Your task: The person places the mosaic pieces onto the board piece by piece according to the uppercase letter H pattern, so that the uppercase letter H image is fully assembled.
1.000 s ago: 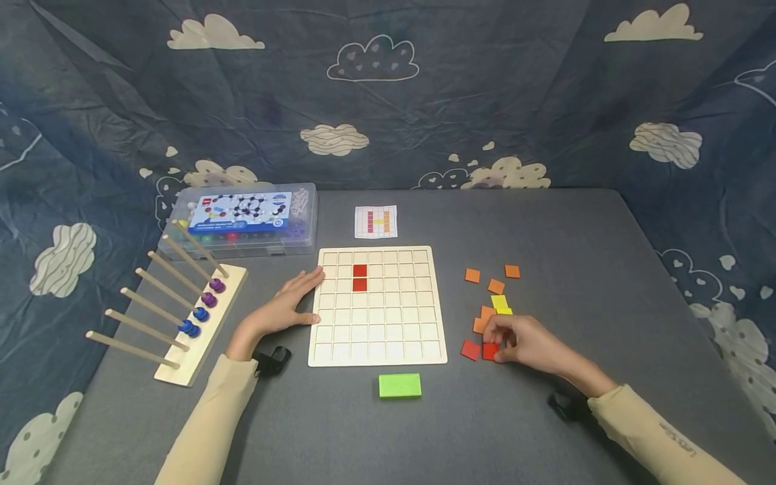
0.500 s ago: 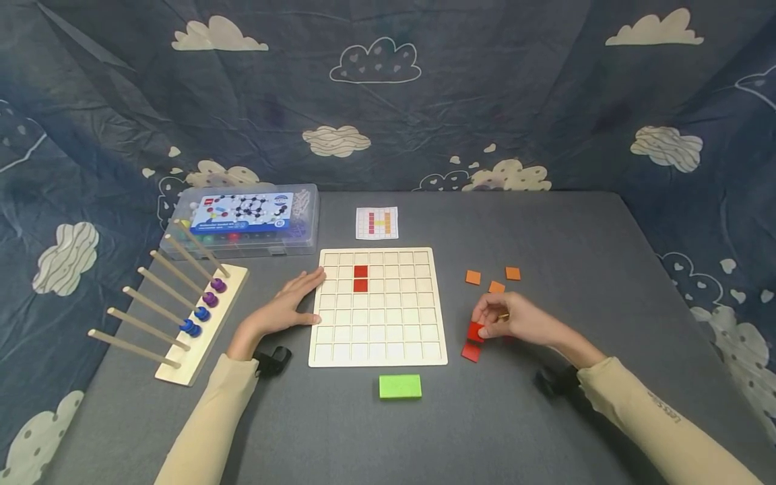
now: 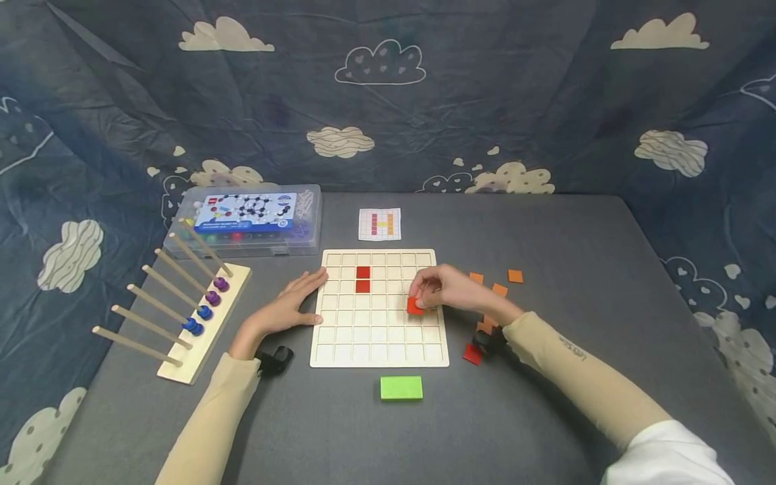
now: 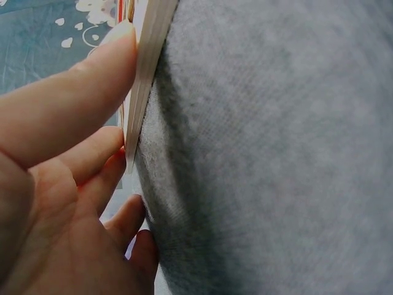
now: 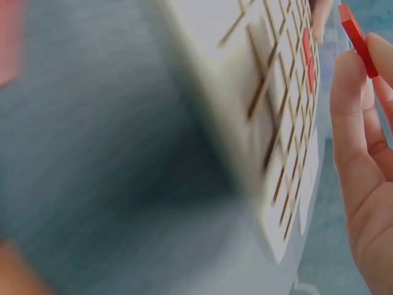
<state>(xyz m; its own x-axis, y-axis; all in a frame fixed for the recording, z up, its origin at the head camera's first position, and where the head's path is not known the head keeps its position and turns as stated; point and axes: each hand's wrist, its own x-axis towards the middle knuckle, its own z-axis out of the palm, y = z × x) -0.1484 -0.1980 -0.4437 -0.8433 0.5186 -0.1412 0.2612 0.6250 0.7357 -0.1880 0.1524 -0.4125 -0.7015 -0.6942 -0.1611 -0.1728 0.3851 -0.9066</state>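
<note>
A pale wooden grid board [image 3: 378,340] lies flat on the table, with two red square tiles [image 3: 362,286] set one below the other in its upper left cells. My right hand [image 3: 445,288] is over the board's right part and pinches a red square tile [image 3: 414,306] between thumb and fingers; in the right wrist view this tile [image 5: 358,40] stands tilted above the board. Straight fingers of my left hand [image 3: 285,306] rest on the board's left edge. The left wrist view has the thumb [image 4: 92,86] at the board's side edge [image 4: 144,80].
Several orange tiles [image 3: 515,276] and a red tile [image 3: 472,354] lie right of the board, partly hidden by my right arm. A green block [image 3: 401,388] sits in front, a pattern card [image 3: 379,224] behind. Leftward are a peg stand [image 3: 236,279] and a clear plastic case [image 3: 242,222].
My right hand picked up a red tile from the pile at right and carried it left over the board. My left hand has stayed at the board's edge.
</note>
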